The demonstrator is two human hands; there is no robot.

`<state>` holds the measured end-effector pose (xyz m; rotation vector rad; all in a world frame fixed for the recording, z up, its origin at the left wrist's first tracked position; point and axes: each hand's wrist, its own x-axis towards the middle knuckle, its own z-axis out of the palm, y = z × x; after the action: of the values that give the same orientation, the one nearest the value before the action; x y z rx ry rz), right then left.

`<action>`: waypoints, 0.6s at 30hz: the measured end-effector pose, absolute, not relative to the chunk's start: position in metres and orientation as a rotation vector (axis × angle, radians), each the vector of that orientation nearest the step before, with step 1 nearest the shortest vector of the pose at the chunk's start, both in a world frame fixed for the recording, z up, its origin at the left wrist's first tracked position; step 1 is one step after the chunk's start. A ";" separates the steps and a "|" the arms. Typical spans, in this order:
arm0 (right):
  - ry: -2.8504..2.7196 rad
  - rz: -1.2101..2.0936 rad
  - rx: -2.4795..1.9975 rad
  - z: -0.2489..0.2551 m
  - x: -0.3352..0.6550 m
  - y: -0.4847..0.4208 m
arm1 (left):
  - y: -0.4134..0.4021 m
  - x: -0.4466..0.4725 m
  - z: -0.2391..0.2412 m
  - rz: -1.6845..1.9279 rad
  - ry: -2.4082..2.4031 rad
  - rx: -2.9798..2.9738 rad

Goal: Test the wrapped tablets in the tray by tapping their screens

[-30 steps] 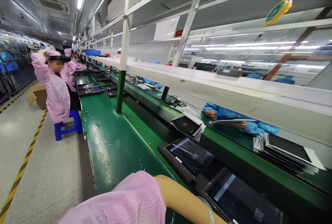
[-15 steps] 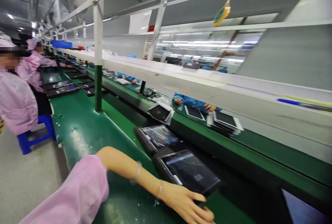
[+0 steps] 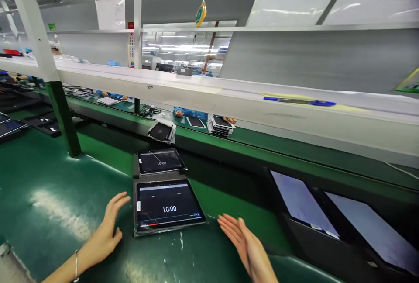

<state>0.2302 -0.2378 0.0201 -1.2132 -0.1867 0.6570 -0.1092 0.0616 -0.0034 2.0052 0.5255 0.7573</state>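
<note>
A dark tablet (image 3: 167, 206) showing "00:01" upside down lies on the green belt (image 3: 65, 195) right in front of me. My left hand (image 3: 106, 230) is open, fingers spread, just left of the tablet's left edge. My right hand (image 3: 245, 241) is open too, palm turned inward, a little to the right of the tablet. Neither hand touches it. A second tablet (image 3: 159, 160) with the same reading lies just behind the first.
Two bright-screened tablets (image 3: 301, 202) (image 3: 373, 230) lie on the black conveyor at right. A green post (image 3: 62, 117) rises at left. A white shelf (image 3: 209, 95) with a blue pen (image 3: 299, 101) crosses overhead. Stacks of panels (image 3: 220, 125) and workers' blue sleeves lie beyond.
My view has swung from left down the line to straight ahead. My left hand has drawn back from the right side of the tablet to its left, and my right hand has come into view.
</note>
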 end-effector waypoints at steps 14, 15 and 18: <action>-0.300 0.829 -1.186 0.009 0.193 -0.177 | 0.069 -0.052 -0.022 0.593 0.764 1.255; -0.290 0.835 -1.199 0.007 0.185 -0.182 | 0.070 -0.058 -0.019 0.591 0.760 1.233; -0.233 0.803 -1.254 0.001 0.160 -0.189 | 0.076 -0.069 -0.004 0.589 0.765 1.159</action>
<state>0.1602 -0.1893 0.0013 -1.2544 -0.2333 0.8027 -0.0687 0.0758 -0.0044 1.1589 0.7651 0.5891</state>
